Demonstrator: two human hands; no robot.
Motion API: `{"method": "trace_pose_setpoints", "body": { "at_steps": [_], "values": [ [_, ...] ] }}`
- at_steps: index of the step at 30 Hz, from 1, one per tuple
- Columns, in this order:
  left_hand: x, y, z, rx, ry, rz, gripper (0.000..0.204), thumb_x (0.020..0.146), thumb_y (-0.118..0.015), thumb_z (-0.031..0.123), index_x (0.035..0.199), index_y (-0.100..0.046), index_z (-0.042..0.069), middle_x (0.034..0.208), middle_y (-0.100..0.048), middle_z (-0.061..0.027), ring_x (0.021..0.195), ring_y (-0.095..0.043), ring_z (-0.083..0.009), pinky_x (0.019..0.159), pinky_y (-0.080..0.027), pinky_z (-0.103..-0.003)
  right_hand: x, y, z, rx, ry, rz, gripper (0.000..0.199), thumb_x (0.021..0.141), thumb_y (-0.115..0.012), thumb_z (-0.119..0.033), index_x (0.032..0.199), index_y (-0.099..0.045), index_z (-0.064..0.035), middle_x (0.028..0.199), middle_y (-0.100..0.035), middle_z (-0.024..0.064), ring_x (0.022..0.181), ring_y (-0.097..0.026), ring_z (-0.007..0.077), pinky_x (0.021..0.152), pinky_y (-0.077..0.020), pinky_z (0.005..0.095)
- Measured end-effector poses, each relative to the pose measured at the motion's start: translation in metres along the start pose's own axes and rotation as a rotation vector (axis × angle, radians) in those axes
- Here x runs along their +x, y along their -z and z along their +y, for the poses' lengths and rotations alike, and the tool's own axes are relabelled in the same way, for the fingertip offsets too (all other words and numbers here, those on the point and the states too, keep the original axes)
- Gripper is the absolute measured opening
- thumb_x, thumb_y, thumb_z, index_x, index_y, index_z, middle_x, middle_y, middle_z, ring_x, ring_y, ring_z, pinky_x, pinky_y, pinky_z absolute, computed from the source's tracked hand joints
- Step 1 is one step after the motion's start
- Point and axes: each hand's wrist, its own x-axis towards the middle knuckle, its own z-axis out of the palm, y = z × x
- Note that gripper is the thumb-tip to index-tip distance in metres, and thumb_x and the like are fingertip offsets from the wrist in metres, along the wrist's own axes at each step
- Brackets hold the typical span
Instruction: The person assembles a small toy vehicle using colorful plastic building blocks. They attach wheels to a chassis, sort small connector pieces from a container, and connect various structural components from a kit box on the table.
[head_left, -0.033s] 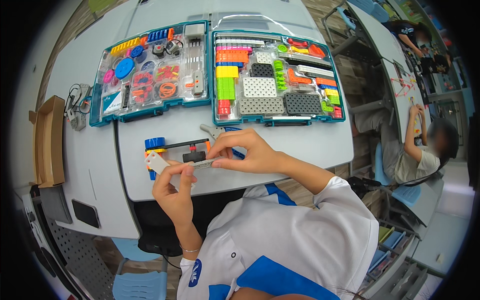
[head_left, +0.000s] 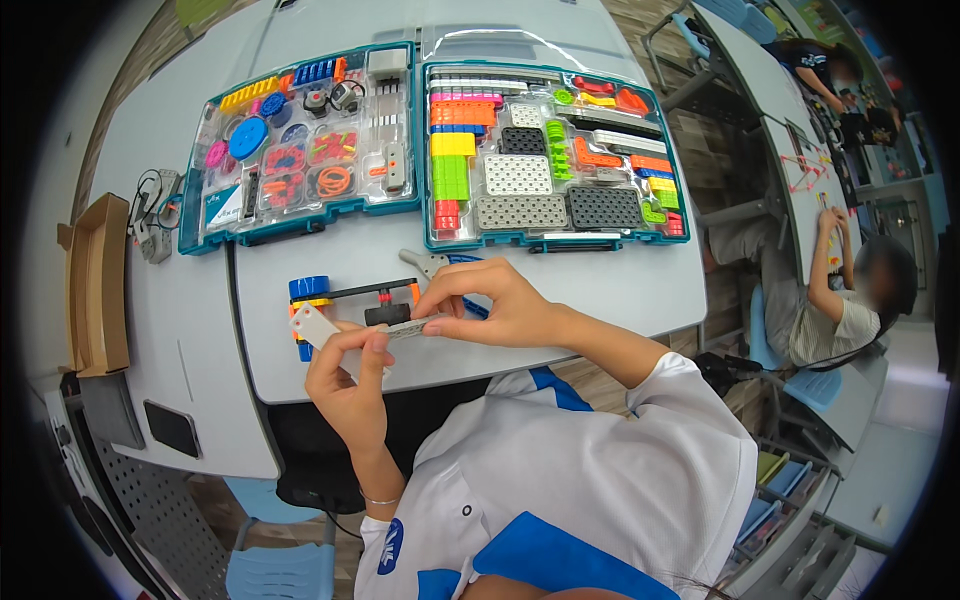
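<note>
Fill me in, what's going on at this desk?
A person is putting together a small model from a building kit on a grey table. The left hand and right hand together pinch a flat grey strip at the model's near edge. The model has black beams, orange connectors and a blue wheel. Two open teal parts cases sit behind it. Another person sits at the next table on the right.
</note>
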Motion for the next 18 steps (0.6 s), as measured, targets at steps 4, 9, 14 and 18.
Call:
{"method": "trace_pose_setpoints", "body": {
  "at_steps": [4,9,14,18],
  "values": [
    [0.001,-0.003,0.0,0.018,-0.022,-0.033,0.012,0.091,-0.07,0.01,0.088,-0.068,-0.001,0.07,-0.058,-0.0019,0.066,-0.052,-0.0089,0.067,-0.038,-0.023,0.001,-0.001,0.003,-0.029,0.045,0.006,0.017,0.084,-0.077,-0.017,0.096,-0.073,-0.0048,0.084,-0.068,0.0038,0.073,-0.061,0.0142,0.062,-0.047,0.0284],
    [0.003,-0.013,0.001,0.008,-0.065,-0.059,0.011,0.089,-0.072,0.009,0.089,-0.07,-0.001,0.072,-0.059,-0.0021,0.067,-0.053,-0.0091,0.066,-0.038,-0.023,0.004,0.0,0.008,-0.044,0.054,-0.066,0.017,0.084,-0.076,-0.019,0.094,-0.073,-0.0055,0.081,-0.067,0.004,0.073,-0.062,0.0155,0.062,-0.0476,0.0296],
    [-0.001,-0.017,0.0,-0.008,-0.015,-0.132,0.011,0.082,-0.077,0.005,0.09,-0.071,-0.001,0.081,-0.062,-0.0054,0.074,-0.056,-0.0127,0.068,-0.043,-0.026,0.001,-0.002,0.011,-0.028,0.065,-0.083,0.016,0.084,-0.074,-0.016,0.095,-0.072,-0.0044,0.08,-0.067,0.0049,0.071,-0.063,0.0168,0.063,-0.0487,0.0304],
    [-0.004,-0.019,-0.002,-0.014,-0.012,-0.15,0.013,0.081,-0.078,0.005,0.091,-0.072,-0.001,0.083,-0.063,-0.0058,0.076,-0.057,-0.014,0.069,-0.043,-0.027,0.001,-0.004,0.011,-0.048,0.078,-0.078,0.016,0.084,-0.073,-0.015,0.095,-0.072,-0.0036,0.08,-0.067,0.0056,0.069,-0.063,0.0173,0.063,-0.0493,0.0308]
  ]
}}
